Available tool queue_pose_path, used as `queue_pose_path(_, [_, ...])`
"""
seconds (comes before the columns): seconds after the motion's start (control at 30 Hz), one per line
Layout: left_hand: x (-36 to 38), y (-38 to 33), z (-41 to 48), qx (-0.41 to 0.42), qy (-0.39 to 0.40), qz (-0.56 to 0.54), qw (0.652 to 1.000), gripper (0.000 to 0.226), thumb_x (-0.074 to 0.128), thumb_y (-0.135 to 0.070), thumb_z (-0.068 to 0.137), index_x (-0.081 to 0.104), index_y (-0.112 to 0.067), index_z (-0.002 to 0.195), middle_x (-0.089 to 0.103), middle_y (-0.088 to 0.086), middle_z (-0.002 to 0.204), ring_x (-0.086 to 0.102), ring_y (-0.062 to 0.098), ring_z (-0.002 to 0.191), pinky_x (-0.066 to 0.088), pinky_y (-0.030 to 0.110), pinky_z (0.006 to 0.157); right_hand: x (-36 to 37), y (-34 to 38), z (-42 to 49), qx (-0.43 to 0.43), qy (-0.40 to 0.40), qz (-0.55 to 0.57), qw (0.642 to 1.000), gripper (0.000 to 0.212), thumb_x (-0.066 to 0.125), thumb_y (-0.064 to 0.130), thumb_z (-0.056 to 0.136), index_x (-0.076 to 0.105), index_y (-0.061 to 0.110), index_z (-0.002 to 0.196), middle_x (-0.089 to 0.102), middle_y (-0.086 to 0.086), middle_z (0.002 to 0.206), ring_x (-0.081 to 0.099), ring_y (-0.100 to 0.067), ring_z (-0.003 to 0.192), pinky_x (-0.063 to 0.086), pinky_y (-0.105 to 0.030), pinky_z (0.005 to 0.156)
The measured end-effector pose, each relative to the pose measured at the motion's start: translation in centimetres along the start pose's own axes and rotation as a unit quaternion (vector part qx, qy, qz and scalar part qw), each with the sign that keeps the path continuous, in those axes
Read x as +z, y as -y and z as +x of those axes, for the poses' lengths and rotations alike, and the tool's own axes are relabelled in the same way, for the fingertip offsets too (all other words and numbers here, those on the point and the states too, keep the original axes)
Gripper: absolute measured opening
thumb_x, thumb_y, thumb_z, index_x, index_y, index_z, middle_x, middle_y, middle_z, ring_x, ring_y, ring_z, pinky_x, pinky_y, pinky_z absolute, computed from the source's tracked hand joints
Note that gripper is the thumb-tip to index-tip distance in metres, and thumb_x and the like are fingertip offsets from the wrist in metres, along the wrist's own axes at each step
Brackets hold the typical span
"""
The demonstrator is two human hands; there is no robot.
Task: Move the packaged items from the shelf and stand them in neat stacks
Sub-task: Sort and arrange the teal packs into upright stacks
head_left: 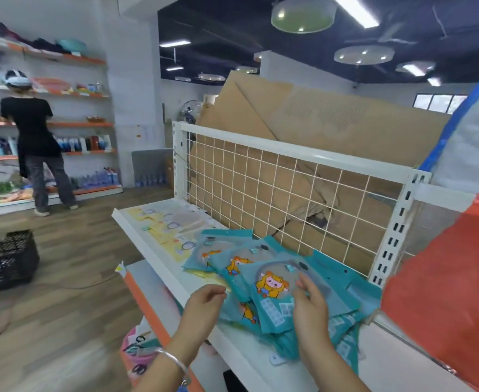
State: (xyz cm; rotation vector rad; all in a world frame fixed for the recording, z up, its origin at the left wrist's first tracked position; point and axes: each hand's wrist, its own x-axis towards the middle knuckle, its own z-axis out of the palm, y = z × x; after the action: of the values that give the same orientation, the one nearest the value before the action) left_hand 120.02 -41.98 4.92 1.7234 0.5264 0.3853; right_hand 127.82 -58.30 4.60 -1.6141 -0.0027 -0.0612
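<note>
Your right hand (pixel 309 302) is nearer: thumb and fingers pinch the right side of the top teal packet (pixel 272 287), which lies flat on the fanned teal pile (pixel 218 250) on the shelf (pixel 149 247), long axis pointing away from you (tilted slightly left). Your left hand (pixel 204 304) hovers just left, loosely curled, holding nothing

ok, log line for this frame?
left hand: free, by shelf | right hand: pinches top teal packet | teal packets: loose pile on shelf
</note>
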Motion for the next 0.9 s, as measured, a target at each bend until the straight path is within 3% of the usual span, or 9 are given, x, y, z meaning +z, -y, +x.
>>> queue_pose_path(0.1, [1.5, -1.4, 4.6, 0.017, 0.011, 0.026, 0.999, 0.018, 0.053, -0.005, 0.090, 0.065, -0.017, 0.087, 0.064, -0.002, 0.094, 0.056, 0.013, 0.091, 0.039, 0.005, 0.067, 0.5, -0.2, 3.3, 0.014, -0.018, 0.003, 1.000, 0.039, 0.043, 0.005, 0.096, 0.050, 0.013, 0.133, 0.051, 0.000, 0.122, 0.047, -0.013, 0.110, 0.037, -0.029, 0.097])
queue_pose_path(0.17, [3.1, -2.2, 7.2, 0.042, 0.032, 0.071, 0.996, 0.018, 0.051, -0.007, 0.092, 0.066, -0.013, 0.099, 0.065, -0.001, 0.101, 0.056, 0.009, 0.091, 0.040, 0.003, 0.068, 0.5, -0.6, 5.0, 0.020, -0.032, -0.009, 0.999, 0.037, 0.043, 0.007, 0.096, 0.052, 0.014, 0.131, 0.053, -0.002, 0.126, 0.050, -0.018, 0.115, 0.040, -0.037, 0.103])
queue_pose_path(0.23, [5.0, -2.7, 9.1, 0.070, 0.067, 0.131, 0.987, 0.024, 0.047, -0.010, 0.093, 0.063, -0.013, 0.111, 0.064, 0.000, 0.111, 0.057, 0.012, 0.100, 0.043, 0.012, 0.083, 0.6, -0.9, 6.2, 0.023, -0.044, -0.025, 0.998, 0.034, 0.044, 0.009, 0.096, 0.054, 0.016, 0.128, 0.053, -0.005, 0.126, 0.052, -0.022, 0.114, 0.042, -0.044, 0.103])
queue_pose_path(0.3, [6.9, -3.0, 10.2, 0.098, 0.096, 0.201, 0.970, 0.030, 0.046, -0.015, 0.092, 0.060, -0.015, 0.118, 0.065, 0.001, 0.114, 0.059, 0.014, 0.100, 0.046, 0.023, 0.092, 0.7, -1.1, 6.7, 0.025, -0.046, -0.040, 0.998, 0.033, 0.045, 0.009, 0.095, 0.057, 0.020, 0.124, 0.054, -0.003, 0.122, 0.053, -0.020, 0.110, 0.044, -0.043, 0.100])
queue_pose_path(0.43, [9.3, -3.5, 12.5, 0.147, 0.116, 0.394, 0.900, 0.038, 0.050, -0.030, 0.089, 0.055, -0.024, 0.126, 0.059, 0.002, 0.123, 0.052, 0.021, 0.115, 0.041, 0.034, 0.099, 0.9, -1.4, 7.4, 0.039, -0.014, -0.070, 0.997, 0.027, 0.050, 0.007, 0.091, 0.059, 0.030, 0.102, 0.058, -0.001, 0.113, 0.057, -0.016, 0.100, 0.050, -0.036, 0.086])
queue_pose_path(0.57, [10.4, -3.7, 15.4, 0.084, 0.255, 0.442, 0.856, 0.040, 0.060, -0.044, 0.084, 0.051, -0.018, 0.113, 0.056, 0.001, 0.106, 0.057, 0.019, 0.104, 0.046, 0.028, 0.083, 0.8, -1.5, 7.5, 0.043, 0.014, -0.076, 0.996, 0.025, 0.055, 0.002, 0.089, 0.061, 0.025, 0.096, 0.059, 0.003, 0.107, 0.055, -0.005, 0.093, 0.041, -0.018, 0.072])
queue_pose_path(0.63, [10.6, -4.2, 16.8, 0.084, 0.284, 0.474, 0.829, 0.048, 0.064, -0.047, 0.082, 0.050, -0.016, 0.117, 0.058, 0.003, 0.112, 0.057, 0.020, 0.106, 0.047, 0.030, 0.088, 0.6, -1.4, 7.7, 0.045, 0.017, -0.075, 0.996, 0.025, 0.056, 0.000, 0.088, 0.061, 0.024, 0.094, 0.060, 0.002, 0.105, 0.055, -0.007, 0.092, 0.042, -0.017, 0.072])
queue_pose_path(0.8, [10.8, -5.4, 18.9, 0.108, 0.343, 0.544, 0.758, 0.056, 0.065, -0.050, 0.080, 0.055, -0.010, 0.119, 0.060, 0.006, 0.119, 0.056, 0.023, 0.108, 0.044, 0.031, 0.092, 0.6, -2.0, 7.8, 0.018, -0.075, -0.053, 0.996, 0.020, 0.057, 0.004, 0.089, 0.069, 0.020, 0.089, 0.065, 0.001, 0.100, 0.057, -0.012, 0.095, 0.042, -0.023, 0.075])
queue_pose_path(0.9, [10.9, -5.8, 19.6, 0.124, 0.400, 0.546, 0.725, 0.035, 0.063, -0.040, 0.085, 0.060, -0.012, 0.105, 0.057, 0.008, 0.102, 0.054, 0.021, 0.094, 0.042, 0.027, 0.084, 0.9, -2.3, 7.9, -0.009, -0.140, -0.047, 0.989, 0.020, 0.057, 0.004, 0.089, 0.069, 0.019, 0.085, 0.066, -0.002, 0.097, 0.058, -0.016, 0.094, 0.044, -0.024, 0.076])
